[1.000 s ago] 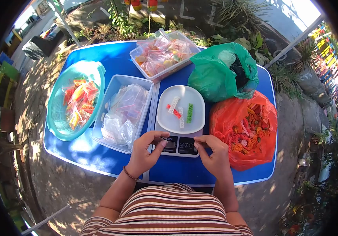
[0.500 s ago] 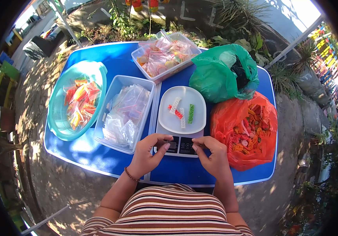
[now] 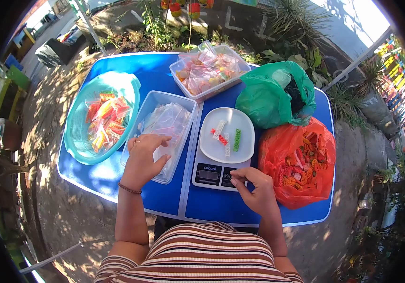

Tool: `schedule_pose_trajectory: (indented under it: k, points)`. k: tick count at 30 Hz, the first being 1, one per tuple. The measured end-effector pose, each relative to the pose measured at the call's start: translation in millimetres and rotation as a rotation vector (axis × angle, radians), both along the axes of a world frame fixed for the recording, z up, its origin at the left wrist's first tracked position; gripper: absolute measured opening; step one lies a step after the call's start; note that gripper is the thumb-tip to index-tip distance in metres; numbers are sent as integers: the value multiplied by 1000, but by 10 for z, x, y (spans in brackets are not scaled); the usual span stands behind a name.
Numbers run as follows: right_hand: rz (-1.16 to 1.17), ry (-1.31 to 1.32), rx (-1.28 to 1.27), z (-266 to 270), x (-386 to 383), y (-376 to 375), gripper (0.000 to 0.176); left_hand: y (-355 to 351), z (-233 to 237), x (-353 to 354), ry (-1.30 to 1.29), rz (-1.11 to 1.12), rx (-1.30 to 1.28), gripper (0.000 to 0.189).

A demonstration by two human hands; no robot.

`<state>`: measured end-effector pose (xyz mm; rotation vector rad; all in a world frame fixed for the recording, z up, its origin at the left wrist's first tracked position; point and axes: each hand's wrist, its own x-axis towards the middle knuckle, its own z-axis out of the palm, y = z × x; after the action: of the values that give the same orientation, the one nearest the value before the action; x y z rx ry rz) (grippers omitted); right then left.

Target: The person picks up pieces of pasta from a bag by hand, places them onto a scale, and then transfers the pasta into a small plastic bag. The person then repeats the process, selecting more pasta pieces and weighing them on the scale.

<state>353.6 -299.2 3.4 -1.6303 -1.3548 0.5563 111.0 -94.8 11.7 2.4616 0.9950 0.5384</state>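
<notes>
My left hand point(image 3: 147, 158), a beaded bracelet at its wrist, is held over the clear plastic box point(image 3: 189, 123) of small clear zip bags point(image 3: 167, 120). Its thumb and fingers are apart with nothing seen between them. By the front right of the digital kitchen scale point(image 3: 215, 165), my right hand point(image 3: 255, 188) has its thumb and forefinger tips close together, and no object shows in them. White, red and green crinkled pieces point(image 3: 237, 139) lie on the scale's white plate point(image 3: 212, 151).
A turquoise basket point(image 3: 77, 150) of bagged orange-red pieces stands at the left. Behind is another plastic box point(image 3: 221, 86) of filled bags. At the right are a green plastic bag point(image 3: 263, 101) and an open red bag point(image 3: 278, 141) of colourful crinkled pieces. All rest on a blue folding table point(image 3: 164, 200).
My left hand has moved left from the scale to above the box of zip bags, its fingers spreading. My right hand stays near the scale. The whole view has shifted slightly.
</notes>
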Motion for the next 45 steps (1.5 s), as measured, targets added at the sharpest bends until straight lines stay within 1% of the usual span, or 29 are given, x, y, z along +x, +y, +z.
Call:
schedule_pose_trajectory:
  k: [1, 4, 7, 10, 11, 14, 17, 18, 20, 21, 24, 25, 27, 28, 29, 30, 32, 33, 36, 37, 39, 40, 41, 42, 44, 45]
  points:
    - [4, 0, 0, 2, -2, 5, 17, 24, 3, -46, 71, -16, -49, 26]
    - [11, 2, -6, 15, -9, 8, 17, 55, -13, -119, 69, 74, 62, 31]
    - [19, 10, -12, 33, -24, 31, 17, 58, -44, -94, -131, 119, 43, 33]
    - [32, 14, -2, 40, -46, 63, 17, -139, -54, 7, -131, 75, -26, 26]
    - [40, 9, 6, 41, -46, 67, 17, -141, 3, -11, -44, 26, -141, 26]
    - [28, 23, 18, 37, -28, 55, 17, -104, -25, -28, 37, 68, -47, 22]
    - [10, 37, 5, 21, -1, 27, 18, -143, 41, -9, -104, 121, 123, 17]
    - [6, 38, 0, 15, 6, 24, 19, -170, 71, 9, -242, 83, 39, 16]
    - [40, 99, 37, -44, 8, 28, 29, -262, 155, 83, -519, 5, -129, 14]
    - [58, 129, 56, -62, 4, 31, 34, -342, 241, 111, -513, -96, -238, 10]
    - [155, 59, 144, 176, -136, 130, 54, -546, 170, 230, -602, -418, -817, 7]
    - [219, 211, 107, 136, -163, 122, 65, -589, 124, 265, -621, -467, -873, 8]
    - [233, 440, -46, 49, -122, 73, 61, -646, 1, 336, -657, -570, -986, 9]
    - [239, 556, -123, -15, -105, 47, 58, -678, -47, 363, -696, -522, -1031, 9]
    - [204, 713, -56, -133, -101, 25, 41, -708, -91, 385, -734, -473, -1075, 10]
    - [165, 757, -3, -152, -92, 9, 35, -729, -140, 395, -772, -421, -1118, 11]
    - [89, 842, 104, -165, -73, -13, 24, -741, -278, 385, -675, -384, -1079, 16]
    - [-26, 756, 152, -114, -102, 15, 15, -733, -249, 408, -626, -367, -1059, 20]
    - [19, 299, 69, -34, -55, -13, 15, -789, -79, 470, -469, -411, -949, 41]
    - [36, 299, 61, 6, -72, -13, 16, -819, -102, 529, -508, -417, -827, 47]
    - [74, 299, 46, 73, -127, 13, 17, -830, -170, 577, -489, -392, -924, 41]
    - [58, 291, 84, 47, -127, 33, 16, -829, -216, 595, -480, -379, -972, 38]
    - [42, 283, 124, -3, -117, 62, 14, -860, -299, 595, -568, -372, -1043, 30]
    - [25, 274, 162, -31, -102, 88, 13, -881, -330, 612, -630, -319, -1100, 30]
    - [-95, 142, 87, -12, -31, 162, 14, -917, -372, 646, -752, -208, -1216, 28]
    - [-156, 75, 48, 1, 15, 207, 15, -912, -399, 645, -759, -188, -1202, 27]
